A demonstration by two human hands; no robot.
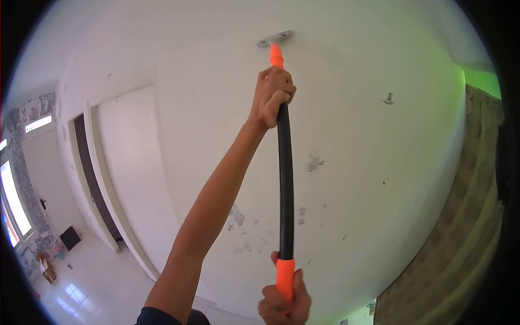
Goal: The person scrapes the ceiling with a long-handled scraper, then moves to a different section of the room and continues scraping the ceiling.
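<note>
A long-handled scraper with a black shaft and orange grips runs up the middle of the view, tilted slightly. Its flat metal head is at the upper part of the white wall; whether the blade touches cannot be told. My left hand is wrapped round the shaft just below the upper orange collar. Down at the bottom, my right hand grips the orange end of the handle. Grey patches of worn paint mark the wall behind the shaft.
To the left are a white door panel in a frame and a dark narrow opening. Farther left stand another white door and a bright window. A brown patterned surface lies along the right side.
</note>
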